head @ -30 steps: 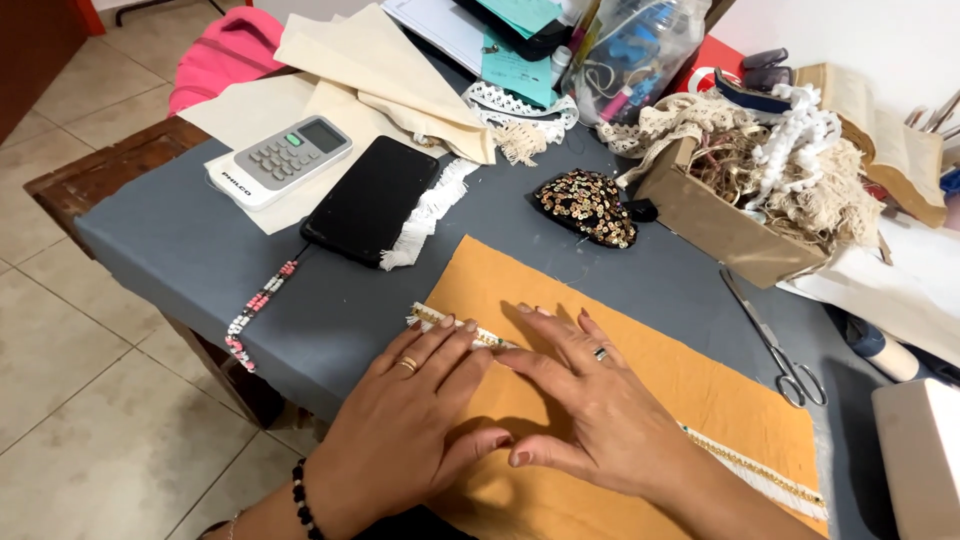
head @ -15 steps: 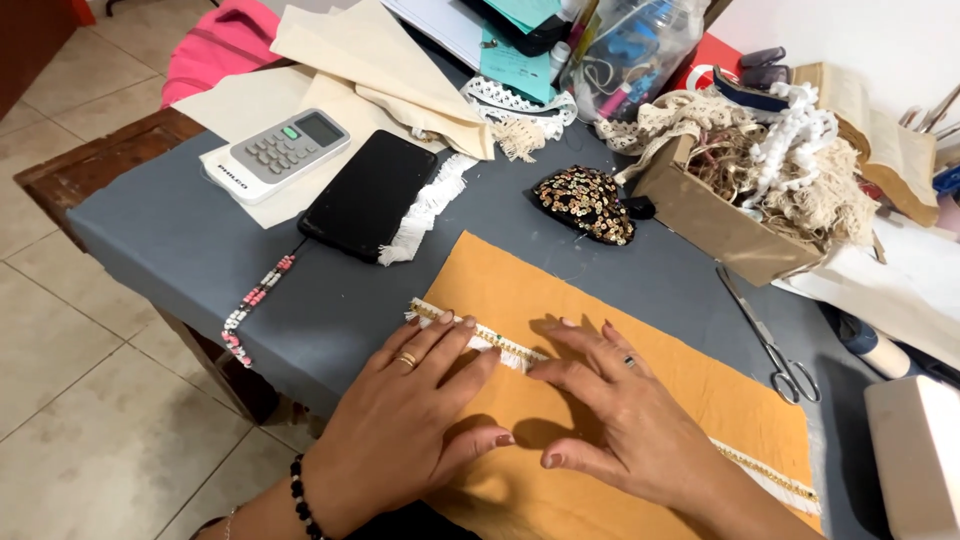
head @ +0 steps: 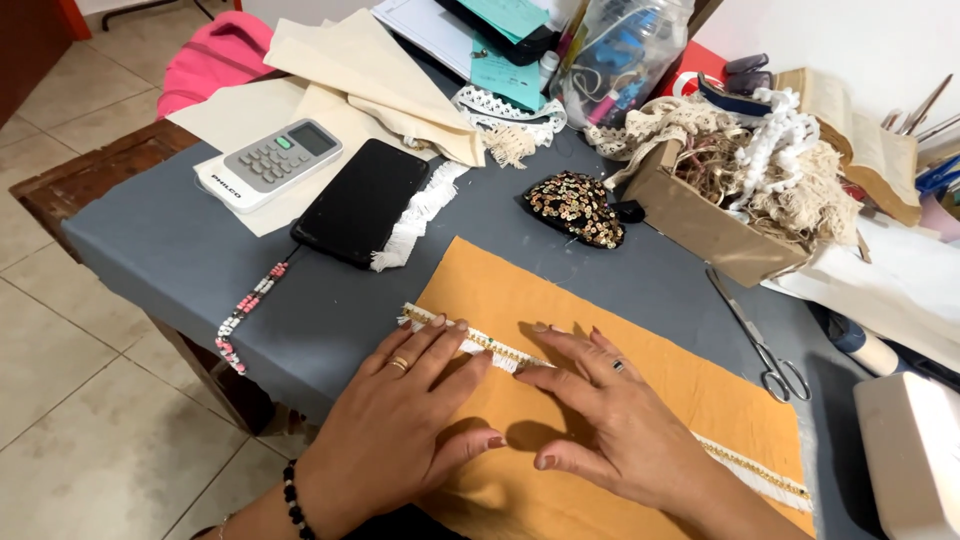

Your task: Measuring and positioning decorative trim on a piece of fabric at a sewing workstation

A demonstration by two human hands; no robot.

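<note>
The right hand [head: 610,420] has slid rightward along the fringed trim [head: 480,342]. Both hands lie flat and ungrasping; the left hand [head: 410,420] pins the trim's near end on the mustard fabric [head: 600,310], its long axis running right.

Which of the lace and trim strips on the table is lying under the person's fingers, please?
The white, gold-beaded trim running across the mustard fabric. Both hands press it; the fringed strip by the black phone lies untouched.
</note>
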